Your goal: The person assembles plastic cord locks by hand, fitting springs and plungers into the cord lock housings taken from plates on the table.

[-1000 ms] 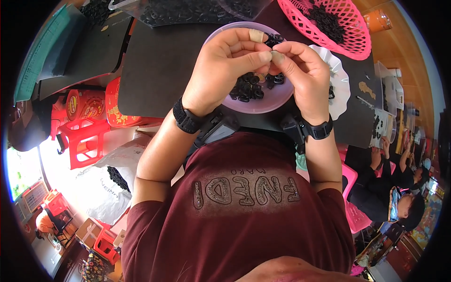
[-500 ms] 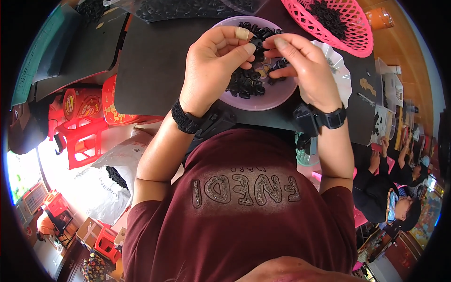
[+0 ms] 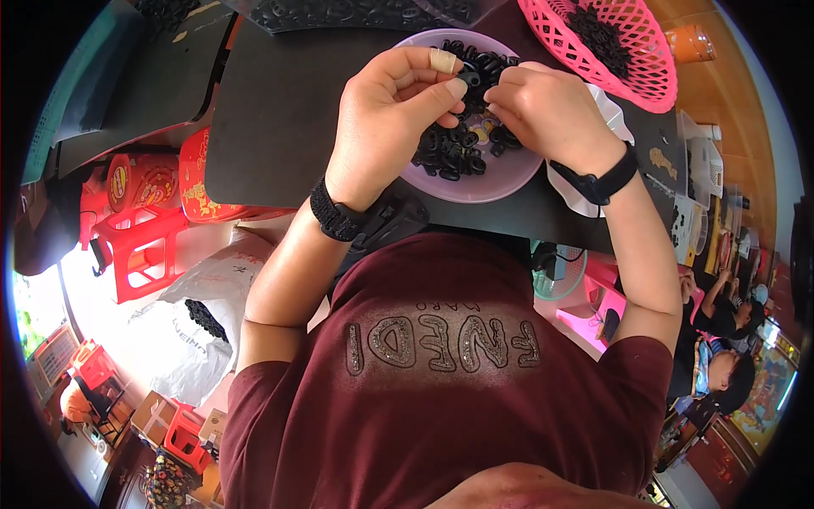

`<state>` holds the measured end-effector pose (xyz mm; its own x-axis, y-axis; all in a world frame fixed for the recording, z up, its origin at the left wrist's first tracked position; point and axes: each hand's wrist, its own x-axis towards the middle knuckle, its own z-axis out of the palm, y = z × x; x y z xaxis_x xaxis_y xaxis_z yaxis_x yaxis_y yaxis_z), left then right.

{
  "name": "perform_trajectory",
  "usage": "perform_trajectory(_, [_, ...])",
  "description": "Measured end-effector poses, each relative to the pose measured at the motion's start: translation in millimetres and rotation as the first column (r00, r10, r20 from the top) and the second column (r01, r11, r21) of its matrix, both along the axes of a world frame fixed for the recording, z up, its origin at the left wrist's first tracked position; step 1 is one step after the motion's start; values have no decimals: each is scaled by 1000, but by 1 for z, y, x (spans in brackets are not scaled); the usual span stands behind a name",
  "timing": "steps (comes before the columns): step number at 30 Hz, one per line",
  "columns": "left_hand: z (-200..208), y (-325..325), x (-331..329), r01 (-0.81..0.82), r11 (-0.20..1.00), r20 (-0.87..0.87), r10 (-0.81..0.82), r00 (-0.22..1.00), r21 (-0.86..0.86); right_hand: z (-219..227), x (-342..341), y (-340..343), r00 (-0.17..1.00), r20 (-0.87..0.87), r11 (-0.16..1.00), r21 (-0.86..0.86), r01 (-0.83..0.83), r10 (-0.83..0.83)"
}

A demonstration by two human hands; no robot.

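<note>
Over a pale purple bowl, my left hand pinches a small black plastic piece between thumb and forefinger. A beige wrap circles one of its fingers. Close to the piece on the right, my right hand has its fingertips pressed together, with the back of the hand turned up. What its fingers hold, if anything, is hidden. Many loose black plastic parts, some ring-shaped, lie in the bowl below both hands.
A pink lattice basket of black parts stands far right, beside a white wavy-edged dish. A clear bin sits at the far edge of the dark table. Red stools and a white sack are left; people sit right.
My right hand has rolled over from spread fingers to a pinch, and its elbow has swung outward to the right. My left hand has stayed nearly in place with the black piece.
</note>
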<state>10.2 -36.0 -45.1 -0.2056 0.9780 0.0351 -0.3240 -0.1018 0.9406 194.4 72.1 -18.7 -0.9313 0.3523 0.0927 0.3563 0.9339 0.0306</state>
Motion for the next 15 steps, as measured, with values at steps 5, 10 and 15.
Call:
perform_trajectory(5, [-3,1,-3,-4,1000,19,4,1000,-15,-2,-4,2,1000,0,1000,-12,-12,12])
perform_trajectory(10, [-1,1,-3,6,1000,16,-6,1000,-8,-4,1,2,997,-75,998,-62,-11,6])
perform_trajectory(15, [-3,2,-4,1,1000,5,-1,1000,-17,0,-2,3,999,-33,997,-69,-35,33])
